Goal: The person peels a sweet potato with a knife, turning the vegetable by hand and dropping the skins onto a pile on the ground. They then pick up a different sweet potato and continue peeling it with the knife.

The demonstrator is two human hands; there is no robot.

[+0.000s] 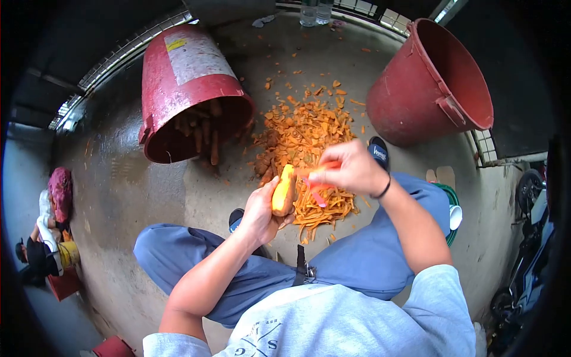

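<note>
My left hand (260, 211) is wrapped round the lower part of a thick carrot (282, 196), which points up and away from me. One face of the carrot is bright yellow-orange and bare of skin, while a browner strip runs along its right side. Just right of it, my right hand (351, 171) is closed on a red peeler (320, 199), slightly blurred, close beside the carrot's upper end. Beneath both hands a heap of carrot peelings (309, 134) covers the floor, with long thin strips nearest me.
A red bucket (184, 89) lies tipped at the left, carrots (205, 134) inside its mouth. Another red bucket (416, 89) leans at the right. Bottles (315, 13) stand at the back. At far left is another person (38, 256); a motorbike (526, 250) stands at far right.
</note>
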